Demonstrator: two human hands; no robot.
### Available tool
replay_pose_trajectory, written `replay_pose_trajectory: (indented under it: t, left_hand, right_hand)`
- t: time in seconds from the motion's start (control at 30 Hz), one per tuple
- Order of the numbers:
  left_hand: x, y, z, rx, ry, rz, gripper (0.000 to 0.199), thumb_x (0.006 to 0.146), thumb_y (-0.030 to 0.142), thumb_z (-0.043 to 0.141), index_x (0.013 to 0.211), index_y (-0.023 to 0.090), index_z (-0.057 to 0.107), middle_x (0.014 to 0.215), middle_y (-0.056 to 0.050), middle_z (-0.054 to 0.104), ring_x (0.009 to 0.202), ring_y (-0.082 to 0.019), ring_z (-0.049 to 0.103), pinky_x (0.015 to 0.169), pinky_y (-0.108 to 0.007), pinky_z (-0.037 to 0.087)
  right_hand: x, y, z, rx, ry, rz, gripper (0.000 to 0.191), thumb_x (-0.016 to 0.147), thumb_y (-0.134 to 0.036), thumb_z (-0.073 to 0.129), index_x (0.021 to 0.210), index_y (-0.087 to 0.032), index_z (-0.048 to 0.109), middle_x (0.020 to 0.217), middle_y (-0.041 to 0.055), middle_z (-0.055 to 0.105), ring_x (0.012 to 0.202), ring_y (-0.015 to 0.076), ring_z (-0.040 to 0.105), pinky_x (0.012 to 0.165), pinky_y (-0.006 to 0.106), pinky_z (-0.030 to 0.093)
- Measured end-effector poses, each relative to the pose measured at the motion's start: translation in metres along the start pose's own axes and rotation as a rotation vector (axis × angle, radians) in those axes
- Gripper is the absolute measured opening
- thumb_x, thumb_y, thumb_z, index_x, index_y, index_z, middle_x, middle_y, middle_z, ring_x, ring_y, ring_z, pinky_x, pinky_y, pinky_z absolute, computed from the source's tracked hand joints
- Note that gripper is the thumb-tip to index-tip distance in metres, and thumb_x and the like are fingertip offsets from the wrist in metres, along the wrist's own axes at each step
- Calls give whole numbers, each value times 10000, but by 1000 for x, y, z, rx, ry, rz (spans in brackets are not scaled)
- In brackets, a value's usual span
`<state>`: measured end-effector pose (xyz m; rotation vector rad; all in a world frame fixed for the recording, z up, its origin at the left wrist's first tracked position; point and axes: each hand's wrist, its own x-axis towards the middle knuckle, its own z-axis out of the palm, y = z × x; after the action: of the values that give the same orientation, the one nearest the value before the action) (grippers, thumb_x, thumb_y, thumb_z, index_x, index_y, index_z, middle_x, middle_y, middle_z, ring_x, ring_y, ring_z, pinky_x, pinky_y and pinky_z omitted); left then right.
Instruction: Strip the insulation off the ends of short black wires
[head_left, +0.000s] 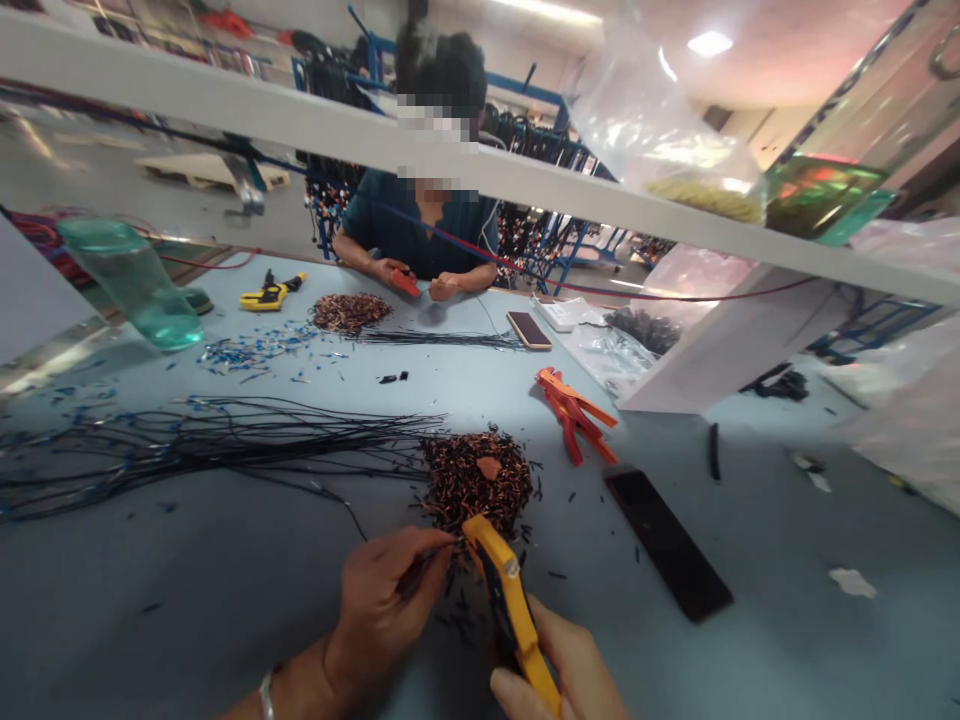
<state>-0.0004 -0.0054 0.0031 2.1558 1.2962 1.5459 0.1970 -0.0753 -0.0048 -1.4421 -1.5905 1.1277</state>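
Observation:
Between the thumb and forefinger of my left hand (pixel 394 585) is pinched the end of a thin black wire (pixel 349 508). My right hand (pixel 566 665) is wrapped around a yellow and black wire stripper (pixel 514 590), its jaws close beside the left fingertips. Just beyond the tool lies a heap of short black and copper wire scraps (pixel 465 490) with a small brown piece (pixel 489 467) on top. A bundle of long black wires (pixel 225 445), several with blue ends, stretches left from the heap.
A dark phone (pixel 667 545) and red-orange pliers (pixel 574 410) lie to the right. Across the table a co-worker (pixel 420 235) holds a red tool, near another scrap heap (pixel 351 312). A green bottle (pixel 139 285) stands left. A white shelf bar (pixel 525 175) crosses above.

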Motion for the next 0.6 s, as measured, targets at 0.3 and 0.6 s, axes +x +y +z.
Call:
replay_pose_trajectory:
  t: [0.3,0.6]
  left_hand:
    - [-2,0,0,-346,-201,-189,173,853,135,555,908,185,711,701,3,757,531,-100,689,514,-117,525]
    - [-2,1,3,-471,-264,-231,239,859,114,535,975,200,726,811,-22,777,628,-118,724,589,-137,559]
  right_hand:
    - [13,20,-1,-578,140,-402,552,753,-262,623,1283,-148,521,1053,171,690,898,334,669,755,433,553]
    - [13,19,-3,-580,137,-421,580,755,-259,638,1306,-132,509,1088,185,677,930,347,659,775,453,547]
